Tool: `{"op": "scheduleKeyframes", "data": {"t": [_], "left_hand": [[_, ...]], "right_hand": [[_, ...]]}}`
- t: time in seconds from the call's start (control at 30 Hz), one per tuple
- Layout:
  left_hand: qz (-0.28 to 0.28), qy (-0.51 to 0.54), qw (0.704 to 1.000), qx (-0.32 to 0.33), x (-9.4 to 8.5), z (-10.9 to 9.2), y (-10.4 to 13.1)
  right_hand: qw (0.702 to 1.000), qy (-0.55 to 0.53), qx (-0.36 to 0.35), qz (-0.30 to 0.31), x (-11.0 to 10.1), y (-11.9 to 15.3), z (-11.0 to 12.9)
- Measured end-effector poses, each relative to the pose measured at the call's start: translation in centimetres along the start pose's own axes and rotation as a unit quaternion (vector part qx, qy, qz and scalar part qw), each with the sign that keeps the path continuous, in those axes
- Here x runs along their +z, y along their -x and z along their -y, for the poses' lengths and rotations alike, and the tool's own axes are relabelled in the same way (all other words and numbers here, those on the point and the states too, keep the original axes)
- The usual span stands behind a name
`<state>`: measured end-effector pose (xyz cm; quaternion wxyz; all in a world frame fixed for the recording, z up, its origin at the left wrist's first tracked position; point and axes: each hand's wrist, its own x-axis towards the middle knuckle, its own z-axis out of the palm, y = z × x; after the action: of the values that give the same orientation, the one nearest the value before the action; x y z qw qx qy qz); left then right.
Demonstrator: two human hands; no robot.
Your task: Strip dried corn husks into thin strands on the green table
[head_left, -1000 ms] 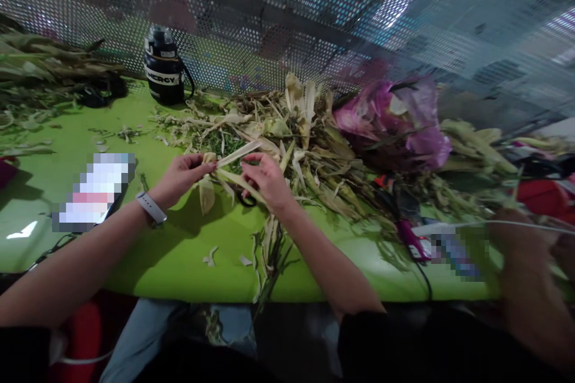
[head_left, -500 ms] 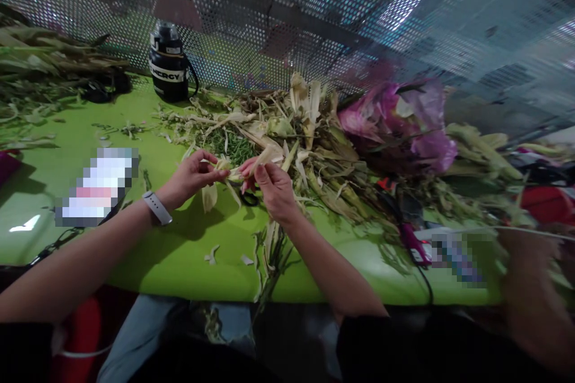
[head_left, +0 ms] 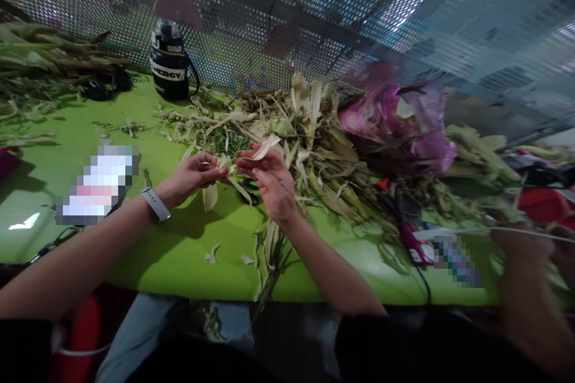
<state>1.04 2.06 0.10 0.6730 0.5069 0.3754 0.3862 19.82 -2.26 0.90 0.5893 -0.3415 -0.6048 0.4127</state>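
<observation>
Over the green table [head_left: 179, 263], my left hand [head_left: 195, 175] pinches a small pale husk piece [head_left: 228, 167] between thumb and fingers. My right hand [head_left: 273, 182] is just right of it, palm turned up and fingers loosely curled, with a broad pale husk strip [head_left: 265, 148] lying along the fingers. Whether its fingertips also touch the piece in my left hand is too small to tell. Behind both hands spreads a heap of dry husks and stalks [head_left: 327, 173] with thin green shreds [head_left: 224, 142]. Dark scissor-like loops [head_left: 248, 194] lie partly hidden below my hands.
A black bottle [head_left: 169, 66] stands at the back left, beside more husks [head_left: 40, 51]. A blurred phone [head_left: 101, 182] lies at left. Pink plastic bag [head_left: 399, 122] and magenta tool [head_left: 417, 245] are at right, near another person's arm [head_left: 523, 287]. Perforated metal rises behind.
My right hand has opened from a pinch and turned palm up, and the broad husk strip has shifted up with it. My left hand has barely moved.
</observation>
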Motion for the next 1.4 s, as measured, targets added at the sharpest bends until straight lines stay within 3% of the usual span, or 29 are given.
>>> {"op": "scheduleKeyframes", "data": {"t": [0.13, 0.23, 0.33, 0.5, 0.6, 0.93, 1.1, 1.3, 1.4], "left_hand": [[0.036, 0.009, 0.999, 0.0, 0.0, 0.2, 0.1], [0.048, 0.013, 0.999, 0.002, -0.2, 0.4, 0.0], [0.05, 0.017, 0.999, 0.001, -0.4, 0.5, 0.0], [0.035, 0.042, 0.998, -0.011, -0.3, 0.3, 0.0], [0.02, 0.044, 0.999, -0.016, 0.0, 0.0, 0.1], [0.022, 0.039, 0.998, -0.038, 0.3, -0.3, 0.2], [0.035, 0.032, 0.999, -0.018, 0.3, 0.0, 0.0], [0.046, -0.003, 0.999, 0.011, 0.0, 0.2, -0.1], [0.06, -0.019, 0.998, 0.022, -0.3, 0.2, -0.2]], "right_hand": [[0.99, 0.134, -0.02, -0.03, 0.0, 0.5, 0.1], [0.975, 0.22, -0.017, -0.005, -0.3, 0.6, 0.4], [0.967, 0.253, -0.021, 0.021, -0.5, 0.5, 0.4], [0.943, 0.316, -0.103, -0.005, -0.4, 0.0, 0.5], [0.927, 0.358, -0.115, 0.01, -0.4, -0.1, 0.6], [0.901, 0.412, -0.112, 0.082, -1.1, -0.3, 0.4], [0.89, 0.426, -0.108, 0.119, -1.6, -0.6, 0.8], [0.879, 0.425, -0.168, 0.133, -2.0, -0.8, 0.5], [0.876, 0.431, -0.161, 0.147, -2.3, -0.8, 0.5]]}}
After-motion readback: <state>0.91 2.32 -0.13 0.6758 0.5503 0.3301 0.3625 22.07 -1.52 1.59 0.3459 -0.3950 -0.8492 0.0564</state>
